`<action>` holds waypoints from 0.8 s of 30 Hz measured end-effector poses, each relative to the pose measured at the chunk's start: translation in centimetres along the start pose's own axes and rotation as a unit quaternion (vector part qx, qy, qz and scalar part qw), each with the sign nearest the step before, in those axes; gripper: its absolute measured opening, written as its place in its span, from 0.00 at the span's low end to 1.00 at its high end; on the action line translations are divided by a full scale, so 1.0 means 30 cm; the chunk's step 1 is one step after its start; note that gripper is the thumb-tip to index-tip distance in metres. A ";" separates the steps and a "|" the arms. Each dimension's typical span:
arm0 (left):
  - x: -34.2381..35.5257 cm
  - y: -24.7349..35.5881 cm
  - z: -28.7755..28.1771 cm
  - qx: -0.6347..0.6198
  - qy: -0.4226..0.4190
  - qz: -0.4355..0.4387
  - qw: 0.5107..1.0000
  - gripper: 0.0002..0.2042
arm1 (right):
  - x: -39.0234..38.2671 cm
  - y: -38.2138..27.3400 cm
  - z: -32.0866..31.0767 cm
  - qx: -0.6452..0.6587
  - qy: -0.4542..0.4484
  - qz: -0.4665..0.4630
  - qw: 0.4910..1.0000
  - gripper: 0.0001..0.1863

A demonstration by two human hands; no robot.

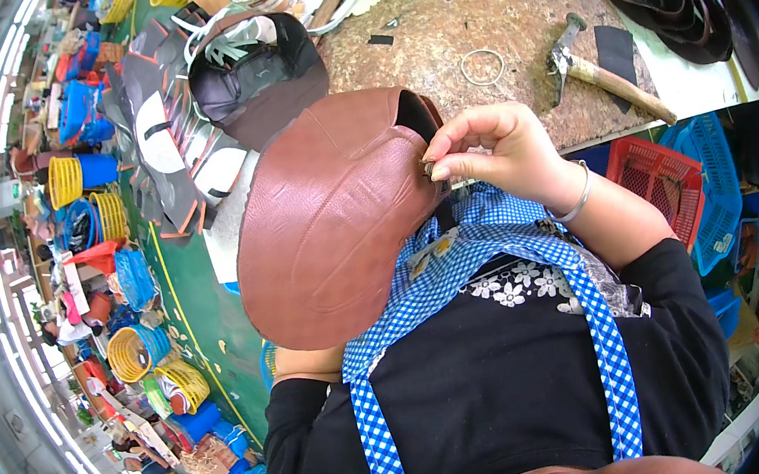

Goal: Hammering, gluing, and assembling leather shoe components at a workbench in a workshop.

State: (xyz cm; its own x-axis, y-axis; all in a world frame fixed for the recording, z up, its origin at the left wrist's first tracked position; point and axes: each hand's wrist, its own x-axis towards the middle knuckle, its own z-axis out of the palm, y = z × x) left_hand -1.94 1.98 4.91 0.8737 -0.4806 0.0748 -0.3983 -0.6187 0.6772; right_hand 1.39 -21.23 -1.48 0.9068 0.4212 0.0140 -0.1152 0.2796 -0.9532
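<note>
Nearest, at five o'clock from a broad, rounded, brown leather-grained piece [328, 228], a black top with white flowers [507, 390] is worn under a blue-and-white checked apron [423, 297]. The brown piece is held up before the apron, its seamed face turned upward and its dark inside shown at one o'clock. Between two and three o'clock, its edge is met by the right hand [504, 145], whose thumb and forefinger are closed together on a small dark bit [429, 169], too small to be identified. The left hand is hidden by the brown piece; only the bare left forearm [309, 363] is seen between six and seven, so its grip cannot be told. Beyond, between one and two, a mottled stone slab [431, 23] is overlaid by a thin pale ring [483, 67] and, at two, a wooden-handled hammer [618, 82]. Toward eleven, a curled dark-brown piece [303, 83] is set down. Farther off, a red plastic basket [655, 176] is placed at three, and yellow baskets [128, 351] at eight.
</note>
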 end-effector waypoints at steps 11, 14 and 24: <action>-0.007 0.009 0.001 -0.004 -0.012 0.003 1.000 0.21 | 0.008 -0.035 -0.014 -0.148 -0.024 0.012 0.989 0.06; -0.007 0.014 0.015 -0.001 -0.018 0.007 1.000 0.21 | 0.016 -0.046 -0.020 -0.117 -0.038 0.032 0.992 0.05; 0.011 0.020 0.009 -0.008 -0.052 0.003 0.999 0.21 | 0.011 -0.046 -0.014 0.027 -0.020 0.040 0.999 0.15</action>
State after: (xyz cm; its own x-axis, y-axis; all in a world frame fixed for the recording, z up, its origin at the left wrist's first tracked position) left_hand -1.97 1.29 5.13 0.8374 -0.5465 0.0028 -0.3982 -0.6066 0.6881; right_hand 2.00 -21.84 -0.27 0.8771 0.4779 -0.0488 -0.2098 0.2898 -0.9338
